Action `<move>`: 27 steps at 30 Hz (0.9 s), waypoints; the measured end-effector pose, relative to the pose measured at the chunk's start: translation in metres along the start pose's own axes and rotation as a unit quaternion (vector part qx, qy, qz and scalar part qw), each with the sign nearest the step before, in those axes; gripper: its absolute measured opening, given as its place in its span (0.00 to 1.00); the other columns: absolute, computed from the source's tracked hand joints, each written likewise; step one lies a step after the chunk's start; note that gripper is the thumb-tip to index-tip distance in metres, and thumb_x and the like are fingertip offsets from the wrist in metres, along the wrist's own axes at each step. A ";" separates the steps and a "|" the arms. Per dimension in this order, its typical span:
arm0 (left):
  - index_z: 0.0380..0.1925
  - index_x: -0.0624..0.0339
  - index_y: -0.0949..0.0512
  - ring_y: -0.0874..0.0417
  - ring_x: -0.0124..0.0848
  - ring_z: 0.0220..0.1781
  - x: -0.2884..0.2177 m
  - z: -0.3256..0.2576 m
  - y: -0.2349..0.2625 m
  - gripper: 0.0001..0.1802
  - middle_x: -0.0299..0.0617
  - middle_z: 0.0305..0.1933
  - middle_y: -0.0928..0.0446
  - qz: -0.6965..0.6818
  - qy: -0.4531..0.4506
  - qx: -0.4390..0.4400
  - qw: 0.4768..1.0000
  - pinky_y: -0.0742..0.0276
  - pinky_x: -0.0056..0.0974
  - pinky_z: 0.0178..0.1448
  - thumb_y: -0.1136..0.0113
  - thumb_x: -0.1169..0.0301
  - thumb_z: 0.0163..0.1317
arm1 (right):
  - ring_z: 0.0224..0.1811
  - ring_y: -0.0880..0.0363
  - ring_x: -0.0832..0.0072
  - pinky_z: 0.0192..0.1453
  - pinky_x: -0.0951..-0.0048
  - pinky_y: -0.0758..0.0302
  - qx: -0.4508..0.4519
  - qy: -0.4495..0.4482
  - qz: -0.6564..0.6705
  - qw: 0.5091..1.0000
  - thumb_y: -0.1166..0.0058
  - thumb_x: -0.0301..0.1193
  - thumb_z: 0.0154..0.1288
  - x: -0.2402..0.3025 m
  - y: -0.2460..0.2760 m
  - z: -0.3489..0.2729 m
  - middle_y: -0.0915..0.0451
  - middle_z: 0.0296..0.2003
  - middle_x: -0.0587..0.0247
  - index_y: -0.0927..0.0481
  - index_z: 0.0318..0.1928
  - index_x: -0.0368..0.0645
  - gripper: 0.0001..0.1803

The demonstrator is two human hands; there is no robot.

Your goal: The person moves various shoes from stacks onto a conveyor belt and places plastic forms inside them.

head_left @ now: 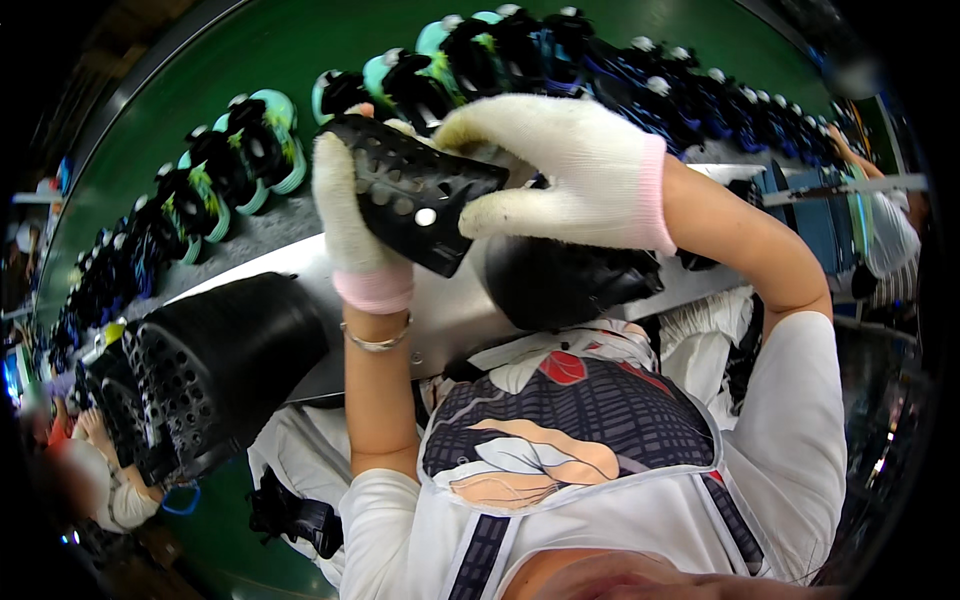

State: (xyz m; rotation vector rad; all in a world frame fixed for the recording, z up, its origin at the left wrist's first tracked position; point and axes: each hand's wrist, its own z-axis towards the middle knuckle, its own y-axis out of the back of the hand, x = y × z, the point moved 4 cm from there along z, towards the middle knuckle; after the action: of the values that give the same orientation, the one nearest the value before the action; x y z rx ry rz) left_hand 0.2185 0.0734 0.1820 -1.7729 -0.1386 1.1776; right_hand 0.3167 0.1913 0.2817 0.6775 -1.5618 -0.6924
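Both of my hands wear white knit gloves with pink cuffs. A black perforated shoe-shaped shell point(395, 190), with round holes and one white round spot, is held up at a tilt in front of me. My left hand point(345, 215) wraps round its far left side, with some fingertips showing over the top edge. My right hand point(570, 165) grips its right end, the thumb low and the other fingers above. What lies inside the shell is hidden by the right hand. Below them a smooth black piece point(540, 285) lies by the metal ledge point(435, 325).
Nested black perforated shells point(220, 360) stand at the left of the ledge. Beyond it, a long curved row of dark shoes point(480, 65), several with teal soles, runs along a grey belt point(250, 245). Another person point(105, 480) is at the left edge, and a person's arm point(850, 155) at the right.
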 end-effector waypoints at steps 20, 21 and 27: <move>0.49 0.59 0.23 0.18 0.38 0.44 0.048 0.045 0.086 0.20 0.43 0.56 0.26 0.656 -0.152 -0.050 0.737 0.22 0.38 0.44 0.38 0.63 0.58 | 0.39 0.17 0.54 0.46 0.60 0.21 0.199 -0.126 -0.390 0.890 0.55 0.44 0.59 -0.059 -0.048 0.169 0.17 0.34 0.46 0.18 0.43 0.38 0.24; 0.50 0.58 0.23 0.18 0.39 0.44 0.048 0.049 0.085 0.20 0.42 0.55 0.26 0.680 -0.125 -0.041 0.721 0.22 0.40 0.44 0.38 0.62 0.58 | 0.39 0.17 0.55 0.43 0.61 0.20 0.226 -0.142 -0.402 0.876 0.56 0.42 0.59 -0.039 -0.047 0.175 0.17 0.35 0.47 0.17 0.41 0.37 0.23; 0.45 0.52 0.19 0.19 0.46 0.48 0.050 0.085 0.087 0.21 0.44 0.46 0.19 0.780 0.108 0.005 0.616 0.22 0.46 0.49 0.44 0.51 0.59 | 0.46 0.17 0.61 0.47 0.65 0.20 0.201 -0.122 -0.442 0.866 0.43 0.32 0.55 -0.046 -0.097 0.215 0.17 0.44 0.53 0.16 0.44 0.41 0.16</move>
State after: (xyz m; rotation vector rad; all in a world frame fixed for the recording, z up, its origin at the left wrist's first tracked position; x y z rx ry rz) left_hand 0.1473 0.1101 0.0780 -1.7844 1.9311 1.9617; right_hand 0.1097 0.1741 0.1605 1.7347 -1.6047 -1.1614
